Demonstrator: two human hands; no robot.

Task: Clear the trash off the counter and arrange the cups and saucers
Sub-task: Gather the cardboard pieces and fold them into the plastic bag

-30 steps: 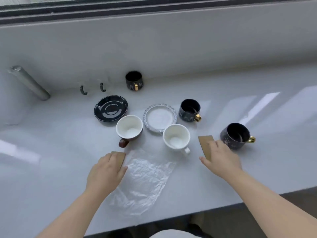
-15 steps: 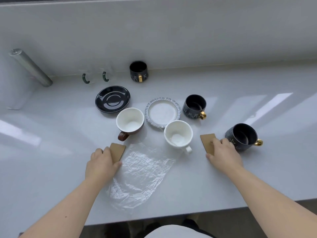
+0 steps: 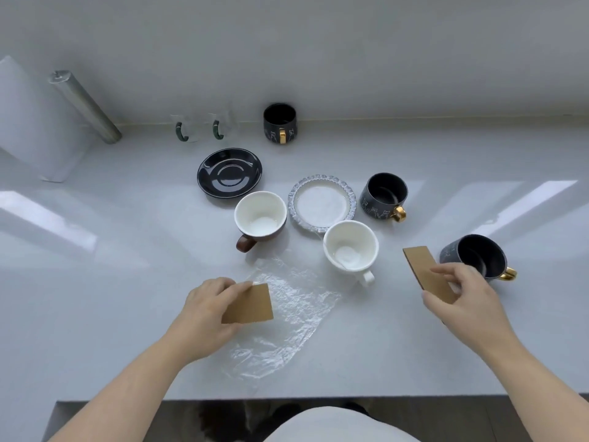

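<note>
My left hand point(image 3: 207, 317) grips a brown cardboard piece point(image 3: 250, 304), lifted over the left edge of a crumpled clear plastic sheet point(image 3: 287, 317). In my right hand point(image 3: 462, 301) is a second brown cardboard piece point(image 3: 424, 269), tilted above the counter beside a black cup with a gold handle point(image 3: 478, 256). A white cup with a brown outside point(image 3: 259, 216) and an all-white cup point(image 3: 350, 245) stand behind the plastic. Between them lies a white saucer with a blue rim point(image 3: 322, 202). A black saucer point(image 3: 229, 172) and two more black cups point(image 3: 384, 196) point(image 3: 279, 122) stand farther back.
Two clear glass cups with green handles point(image 3: 183, 130) point(image 3: 220, 127) stand by the back wall point(image 3: 318, 43). A metal cylinder point(image 3: 86, 105) leans at the far left beside a white panel point(image 3: 35, 122). The counter's front edge point(image 3: 318, 398) runs just below the plastic.
Both hands have lifted their cardboard pieces off the counter. The left piece has come up and rightward over the plastic; the right one has tilted up. The camera has moved closer.
</note>
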